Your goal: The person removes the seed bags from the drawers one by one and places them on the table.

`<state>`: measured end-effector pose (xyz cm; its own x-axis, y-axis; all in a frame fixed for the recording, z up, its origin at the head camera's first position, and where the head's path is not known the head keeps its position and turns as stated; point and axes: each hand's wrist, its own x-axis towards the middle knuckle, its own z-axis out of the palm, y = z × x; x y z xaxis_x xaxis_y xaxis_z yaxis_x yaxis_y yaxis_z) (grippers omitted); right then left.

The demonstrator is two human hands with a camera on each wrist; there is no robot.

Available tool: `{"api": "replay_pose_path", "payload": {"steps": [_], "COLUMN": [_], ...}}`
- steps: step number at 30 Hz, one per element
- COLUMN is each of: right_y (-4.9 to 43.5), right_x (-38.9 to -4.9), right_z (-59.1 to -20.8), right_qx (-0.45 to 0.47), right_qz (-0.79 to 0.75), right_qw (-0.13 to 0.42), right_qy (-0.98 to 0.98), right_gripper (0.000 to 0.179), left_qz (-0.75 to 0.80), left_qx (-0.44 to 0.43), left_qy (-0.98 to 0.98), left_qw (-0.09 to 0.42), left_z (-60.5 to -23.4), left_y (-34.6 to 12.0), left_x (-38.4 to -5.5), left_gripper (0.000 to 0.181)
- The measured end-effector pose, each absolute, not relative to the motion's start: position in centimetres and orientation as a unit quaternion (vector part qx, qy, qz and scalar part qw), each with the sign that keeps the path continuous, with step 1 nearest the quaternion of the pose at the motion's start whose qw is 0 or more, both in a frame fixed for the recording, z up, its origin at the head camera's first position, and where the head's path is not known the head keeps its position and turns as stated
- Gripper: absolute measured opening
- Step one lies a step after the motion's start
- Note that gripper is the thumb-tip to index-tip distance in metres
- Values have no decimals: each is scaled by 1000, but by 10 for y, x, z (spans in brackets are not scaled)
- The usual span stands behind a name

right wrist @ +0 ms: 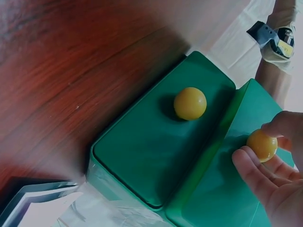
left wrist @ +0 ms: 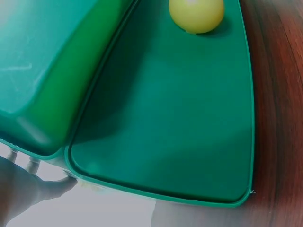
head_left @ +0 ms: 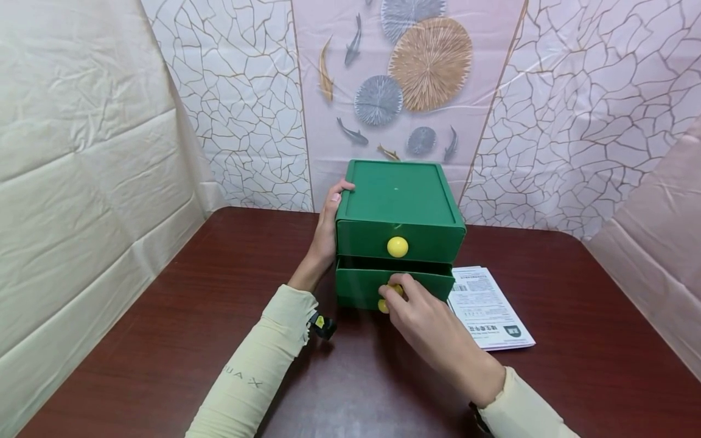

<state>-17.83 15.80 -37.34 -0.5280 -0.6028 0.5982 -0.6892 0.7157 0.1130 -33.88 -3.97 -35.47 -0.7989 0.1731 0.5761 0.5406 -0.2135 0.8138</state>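
A green drawer cabinet point(head_left: 396, 194) with yellow round knobs stands on the table. Its middle drawer point(head_left: 358, 281) is pulled partway out, with a dark gap above its front. My right hand point(head_left: 424, 319) pinches that drawer's yellow knob point(right wrist: 262, 145) between thumb and fingers. Against the cabinet's left side rests my left hand point(head_left: 327, 226), its fingertips reaching the top edge. The top drawer's knob point(head_left: 397, 247) and the bottom drawer's knob point(right wrist: 190, 103) are untouched, and both those drawers sit closed. The inside of the middle drawer is mostly hidden.
Printed papers point(head_left: 489, 310) lie on the table just right of the cabinet. The dark reddish table point(head_left: 580, 340) reaches back to a patterned curtain point(head_left: 252, 109), with pale cloth hanging at both sides.
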Motion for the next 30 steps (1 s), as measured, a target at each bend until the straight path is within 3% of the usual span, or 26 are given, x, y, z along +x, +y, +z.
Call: {"api": "replay_pose_path", "payload": {"steps": [12,30], "right_y": [159,161], "right_x": [-194,-201], "right_z": [-377,-382], "right_qx": [362,353], "right_qz": [82,97], "right_qw": [327,313], "right_qy": [-869,-876], "right_gripper": [33,40], "left_qz": [-725,-723], "left_qx": [-294,-302], "left_qy": [-610,-608], "left_qw": [126,130], "left_z": [-355,-355], "left_y": [-41,-41], "left_x": [-338,-339], "left_gripper": [51,52]}}
